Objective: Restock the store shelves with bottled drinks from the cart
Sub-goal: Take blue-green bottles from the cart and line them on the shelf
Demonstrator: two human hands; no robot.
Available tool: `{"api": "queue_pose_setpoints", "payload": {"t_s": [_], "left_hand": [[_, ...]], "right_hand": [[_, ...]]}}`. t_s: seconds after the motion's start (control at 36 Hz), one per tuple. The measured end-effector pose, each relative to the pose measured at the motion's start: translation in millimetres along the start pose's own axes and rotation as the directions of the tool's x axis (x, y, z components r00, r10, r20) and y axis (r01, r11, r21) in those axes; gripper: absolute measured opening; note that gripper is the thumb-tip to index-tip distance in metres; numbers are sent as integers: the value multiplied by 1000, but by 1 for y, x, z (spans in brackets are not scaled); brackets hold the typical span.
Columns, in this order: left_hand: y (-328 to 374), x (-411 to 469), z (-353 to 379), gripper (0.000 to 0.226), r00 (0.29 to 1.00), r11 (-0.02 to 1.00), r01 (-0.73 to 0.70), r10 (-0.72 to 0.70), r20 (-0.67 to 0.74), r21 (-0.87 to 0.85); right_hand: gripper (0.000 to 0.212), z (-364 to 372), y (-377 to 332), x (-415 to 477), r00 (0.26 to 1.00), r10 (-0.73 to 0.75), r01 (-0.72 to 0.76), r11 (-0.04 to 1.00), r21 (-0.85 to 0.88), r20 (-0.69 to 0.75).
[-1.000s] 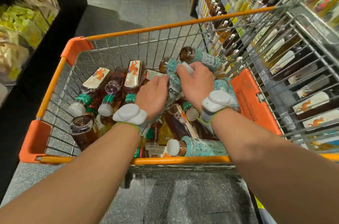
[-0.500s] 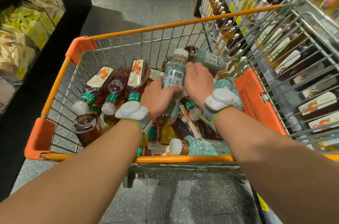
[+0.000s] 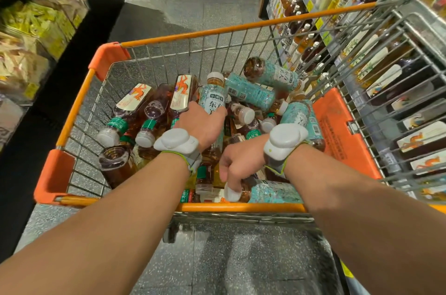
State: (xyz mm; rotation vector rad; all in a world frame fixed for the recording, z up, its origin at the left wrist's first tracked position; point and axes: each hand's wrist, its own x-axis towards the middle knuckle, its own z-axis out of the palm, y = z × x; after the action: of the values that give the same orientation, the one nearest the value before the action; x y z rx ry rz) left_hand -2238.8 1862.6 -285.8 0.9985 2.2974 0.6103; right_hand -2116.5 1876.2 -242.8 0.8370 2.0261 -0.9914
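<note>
Left hand (image 3: 201, 123) now grips upright teal-label bottle (image 3: 212, 97), lifted from cart (image 3: 72, 111); right hand (image 3: 237, 164) has dropped nearer — fingers closing on second teal bottle (image 3: 268, 190); two-bottle load likely.

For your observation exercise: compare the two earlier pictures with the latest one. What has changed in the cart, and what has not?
The left hand took hold of a teal-labelled bottle and raised it upright from the pile. The right hand moved back toward the cart's near rim and closed on the neck of another teal bottle lying there. The cart and the orange-labelled bottles stayed put.
</note>
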Motion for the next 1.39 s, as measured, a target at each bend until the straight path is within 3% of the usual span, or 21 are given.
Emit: {"api": "queue_pose_setpoints", "payload": {"t_s": [0.14,0.25,0.39,0.53,0.58,0.61,0.67,0.72,0.75,0.81,0.89,1.06,1.11,1.22,1.31,1.39], "left_hand": [[-2,1,-1,75,999,999,-30,30,-18,43],[-3,1,1,74,999,998,-39,40,-26,44],[-5,5,3,81,997,1000,-30,30,-67,-4],[-4,5,-3,77,984,999,-49,45,-174,-21],[-3,5,-4,77,978,997,-63,54,-200,-39],[-3,4,-4,78,978,997,-65,55,-201,-43],[-3,3,-4,80,978,997,-70,64,-197,-27],[-3,3,-5,80,978,997,-77,74,-194,-7],[-2,3,-5,77,977,996,-88,86,-193,-2],[-2,3,-6,70,977,994,-108,104,-187,-11],[-2,2,-7,67,979,994,-107,100,-180,-28],[-1,0,-4,71,976,993,-115,106,-192,-38],[0,-1,-4,69,975,992,-118,108,-193,-42],[1,-3,-5,58,975,989,-136,123,-187,-58],[5,-6,-7,64,975,987,-145,130,-178,-74],[7,-9,-8,64,974,987,-146,131,-185,-72]], "right_hand": [[47,6,-3,2,994,-31,40,996,-80,109],[42,4,1,1,994,-56,66,991,-116,89],[36,-4,10,-5,990,-115,112,993,-47,-77],[23,-18,15,-6,897,-102,104,994,-18,-429],[21,-24,21,-4,776,-14,67,996,60,-630],[23,-26,23,-3,676,56,67,988,136,-735],[34,-27,25,-2,415,189,130,956,264,-890],[41,-29,24,-4,168,240,249,928,277,-956],[42,-30,22,-5,79,236,312,917,249,-969],[44,-30,17,-9,-18,199,390,904,176,-980],[45,-27,12,-12,-79,172,423,898,123,-982],[41,-27,10,-20,-285,263,505,858,89,-922],[42,-28,10,-19,-263,266,491,864,109,-927],[45,-25,8,-11,-92,190,449,884,129,-978],[47,-27,9,-7,-1,186,445,880,166,-983],[56,-26,10,-6,181,222,434,856,280,-958]]}}
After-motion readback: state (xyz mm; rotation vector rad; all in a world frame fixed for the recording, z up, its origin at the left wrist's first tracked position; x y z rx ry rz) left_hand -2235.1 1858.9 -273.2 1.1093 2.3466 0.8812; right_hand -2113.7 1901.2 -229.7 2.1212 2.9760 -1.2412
